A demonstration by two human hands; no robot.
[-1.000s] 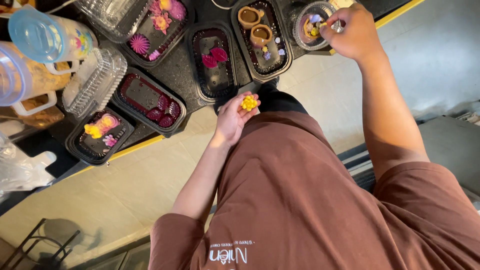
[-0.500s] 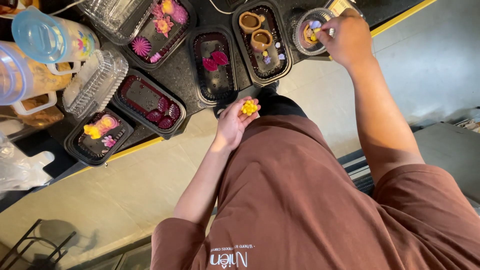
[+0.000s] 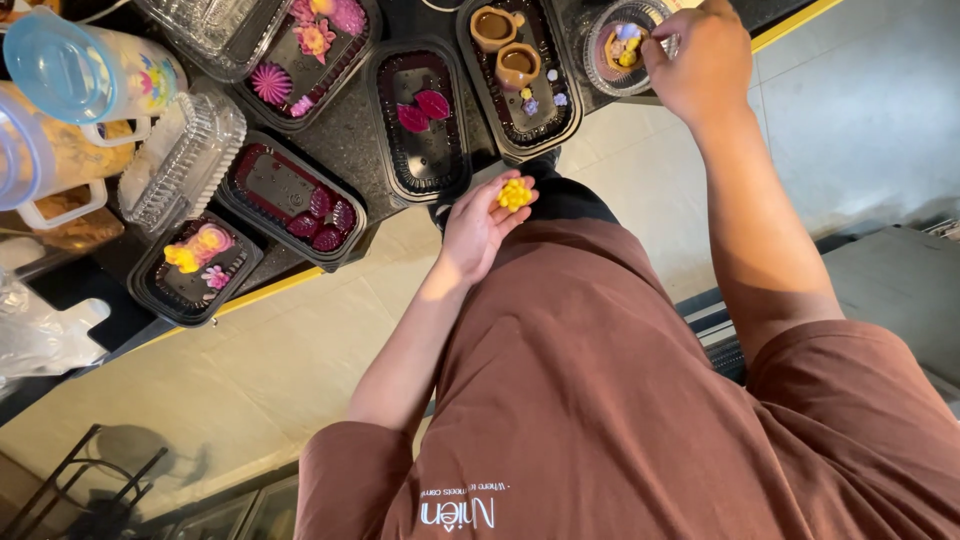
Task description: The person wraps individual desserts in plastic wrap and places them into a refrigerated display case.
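Note:
My left hand (image 3: 478,225) is palm up just off the counter's near edge, pinching a small yellow flower-shaped piece (image 3: 515,193) at its fingertips. My right hand (image 3: 700,65) reaches to the far right, seen from its back, with fingers curled at the rim of a round clear cup (image 3: 600,35) of small purple and yellow pieces. What those fingers hold is hidden. Directly ahead of the left hand is a black tray with two dark pink leaf shapes (image 3: 422,110). Beside it stands a black tray with two small brown cups (image 3: 535,125).
Several more black trays (image 3: 262,182) of pink, red and yellow flower shapes lie on the dark counter (image 3: 350,125), with clear lids (image 3: 180,160) between them. Plastic jugs with a blue lid (image 3: 60,70) stand at the far left. The counter edge has a yellow strip (image 3: 250,297).
The left hand stays in place with the yellow piece. The right hand's fingers have shifted slightly at the round cup.

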